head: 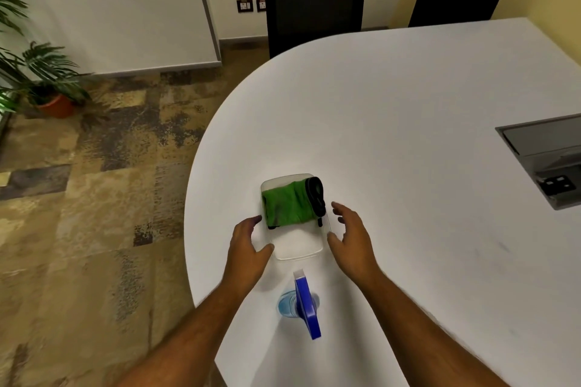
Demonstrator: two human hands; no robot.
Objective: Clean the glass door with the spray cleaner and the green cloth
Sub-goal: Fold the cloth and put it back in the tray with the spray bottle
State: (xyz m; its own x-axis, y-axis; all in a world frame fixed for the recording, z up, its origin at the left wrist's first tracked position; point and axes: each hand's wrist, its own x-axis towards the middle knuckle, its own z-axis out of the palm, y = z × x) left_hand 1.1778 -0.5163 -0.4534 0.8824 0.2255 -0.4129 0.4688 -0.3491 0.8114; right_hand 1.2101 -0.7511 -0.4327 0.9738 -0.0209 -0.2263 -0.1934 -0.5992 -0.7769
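Note:
A folded green cloth [287, 204] with a black trim lies in the far half of a clear plastic container [297, 247] on the white table [408, 104]. My left hand [248, 243] is at the container's left side, fingers apart, and my right hand [350, 237] is at its right side, also spread. Neither hand clearly grips it. Just in front of the container, between my forearms, stands the spray cleaner [301, 305], a clear bottle of blue liquid with a blue trigger head, seen from above. At the far left, beyond the carpet, is a frosted glass panel [119, 6].
Two black chairs [314, 0] stand at the table's far side. A grey cable box [547, 160] is sunk into the table at the right. A potted plant [47, 85] sits on the patterned carpet at the left. The table's rounded edge runs close to my left forearm.

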